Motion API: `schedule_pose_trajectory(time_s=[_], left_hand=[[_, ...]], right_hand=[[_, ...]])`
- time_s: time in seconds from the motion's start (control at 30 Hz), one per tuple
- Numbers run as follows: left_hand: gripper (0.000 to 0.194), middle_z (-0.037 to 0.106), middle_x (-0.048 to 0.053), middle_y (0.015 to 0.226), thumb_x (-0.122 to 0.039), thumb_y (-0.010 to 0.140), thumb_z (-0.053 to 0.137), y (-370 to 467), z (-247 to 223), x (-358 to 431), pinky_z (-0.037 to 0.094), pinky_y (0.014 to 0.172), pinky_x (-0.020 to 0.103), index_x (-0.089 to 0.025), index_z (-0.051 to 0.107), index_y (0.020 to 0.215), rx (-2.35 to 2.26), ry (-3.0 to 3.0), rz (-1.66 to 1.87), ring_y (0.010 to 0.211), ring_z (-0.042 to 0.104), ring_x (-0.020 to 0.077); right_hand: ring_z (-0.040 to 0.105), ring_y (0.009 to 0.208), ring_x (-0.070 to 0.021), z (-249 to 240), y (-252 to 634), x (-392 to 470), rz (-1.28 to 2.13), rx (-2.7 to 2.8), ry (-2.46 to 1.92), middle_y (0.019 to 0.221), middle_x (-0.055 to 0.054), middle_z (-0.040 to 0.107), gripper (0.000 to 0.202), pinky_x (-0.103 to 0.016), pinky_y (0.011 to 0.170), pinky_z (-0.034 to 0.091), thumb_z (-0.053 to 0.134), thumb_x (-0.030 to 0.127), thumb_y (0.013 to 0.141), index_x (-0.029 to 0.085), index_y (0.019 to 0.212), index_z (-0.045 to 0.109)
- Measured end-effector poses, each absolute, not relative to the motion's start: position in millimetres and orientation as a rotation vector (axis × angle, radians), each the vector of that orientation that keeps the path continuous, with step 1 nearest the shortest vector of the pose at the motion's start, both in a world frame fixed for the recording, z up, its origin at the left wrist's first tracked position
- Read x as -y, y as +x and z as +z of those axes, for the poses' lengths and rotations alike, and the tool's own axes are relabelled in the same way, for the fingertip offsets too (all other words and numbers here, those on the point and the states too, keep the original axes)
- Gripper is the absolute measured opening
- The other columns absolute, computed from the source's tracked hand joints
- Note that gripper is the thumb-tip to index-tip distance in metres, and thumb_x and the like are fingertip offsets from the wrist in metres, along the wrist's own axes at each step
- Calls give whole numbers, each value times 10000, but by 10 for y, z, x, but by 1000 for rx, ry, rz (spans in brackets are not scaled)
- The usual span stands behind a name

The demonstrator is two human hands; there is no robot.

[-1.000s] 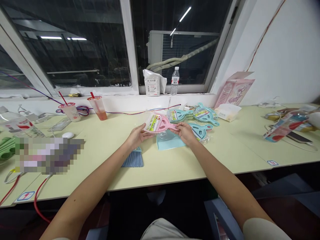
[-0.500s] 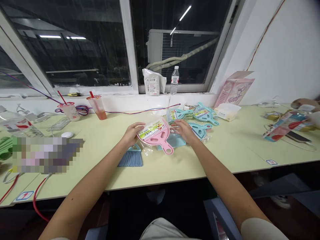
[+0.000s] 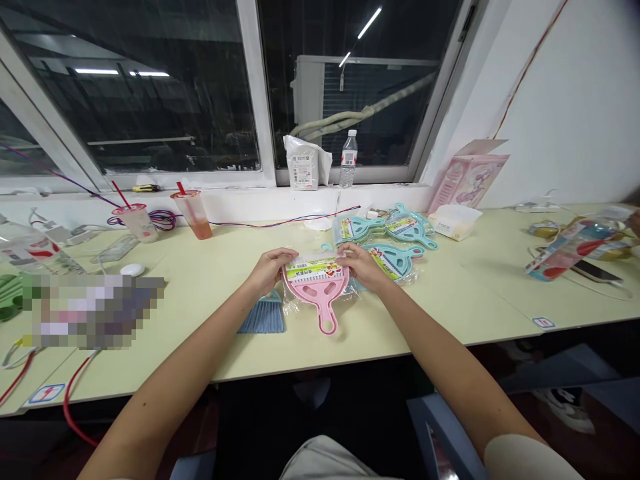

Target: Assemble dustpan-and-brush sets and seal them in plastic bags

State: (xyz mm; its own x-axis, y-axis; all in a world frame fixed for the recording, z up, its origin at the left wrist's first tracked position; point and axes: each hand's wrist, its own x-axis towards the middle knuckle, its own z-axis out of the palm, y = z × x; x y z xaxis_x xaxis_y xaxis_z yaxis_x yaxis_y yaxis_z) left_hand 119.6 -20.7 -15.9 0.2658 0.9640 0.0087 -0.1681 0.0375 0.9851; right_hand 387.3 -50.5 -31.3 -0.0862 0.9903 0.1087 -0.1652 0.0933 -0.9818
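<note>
A pink dustpan set in clear plastic wrap, with a printed label along its top, is held between both hands, its handle pointing toward me. My left hand grips its upper left corner. At the upper right corner my right hand pinches the wrap. Below my left hand lies a brush with blue-grey bristles, its upper part partly hidden. Just beyond my right hand are wrapped teal dustpan sets, another teal one lying nearest it.
Two cups with red straws stand at the back left. A water bottle and a white package are on the window ledge. A tissue pack and a pink box sit at the back right. A phone lies far right.
The pink set has turned so its handle points more directly toward me. My right hand has moved left onto its upper right corner, and my left hand has shifted slightly right.
</note>
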Motion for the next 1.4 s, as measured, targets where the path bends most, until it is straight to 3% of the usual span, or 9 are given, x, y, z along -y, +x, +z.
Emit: schedule_pose_trajectory(time_s=[0.2, 0.37, 0.53, 0.67, 0.93, 1.13, 1.4], left_hand=[[236, 698, 60, 876, -299, 737, 734, 1210, -174, 222, 502, 539, 261, -177, 767, 935, -905, 1208, 1138, 715, 641, 182], [230, 657, 32, 803, -312, 743, 709, 1220, -148, 246, 495, 517, 263, -183, 740, 931, -924, 1246, 1139, 675, 645, 181], [163, 592, 17, 705, -300, 737, 657, 1229, -176, 231, 456, 448, 259, -178, 715, 828, -967, 1301, 1112, 587, 606, 171], [185, 607, 41, 719, -288, 719, 627, 1225, -237, 185, 472, 442, 272, -162, 724, 813, -976, 1314, 1112, 612, 632, 196], [239, 662, 91, 802, -313, 728, 612, 1207, -221, 153, 543, 497, 316, -132, 740, 817, -932, 1207, 1152, 704, 690, 243], [224, 687, 90, 803, -194, 701, 624, 1160, -151, 159, 579, 534, 335, -123, 741, 879, -859, 1158, 1088, 676, 680, 221], [263, 732, 131, 904, -184, 777, 608, 1084, -211, 90, 626, 641, 374, -121, 735, 998, -739, 1158, 1037, 778, 724, 245]], right_hand=[[599, 607, -131, -344, 3865, 466, 1218, 1140, -1023, 730, 43, 633, 345, -232, 508, 479, 867, 312, 594, 235, 837, 634], [596, 603, -136, -303, 3862, 476, 1229, 1069, -1019, 716, 34, 645, 361, -252, 528, 479, 880, 305, 572, 225, 830, 640], [599, 621, -154, -289, 3847, 462, 1284, 970, -979, 694, 28, 626, 269, -285, 544, 508, 826, 338, 643, 222, 794, 635], [585, 599, -160, -290, 3864, 449, 1308, 973, -975, 672, 19, 613, 169, -297, 534, 507, 723, 253, 653, 217, 797, 641], [594, 587, -176, -304, 3931, 429, 1394, 970, -894, 715, -7, 638, 171, -315, 508, 509, 656, 308, 737, 215, 879, 666], [618, 628, -171, -295, 3953, 427, 1393, 952, -886, 740, -13, 671, 164, -308, 560, 524, 675, 220, 721, 208, 884, 676], [641, 635, -155, -270, 3973, 421, 1384, 925, -871, 754, -12, 699, 169, -273, 564, 512, 692, 177, 717, 206, 883, 687]])
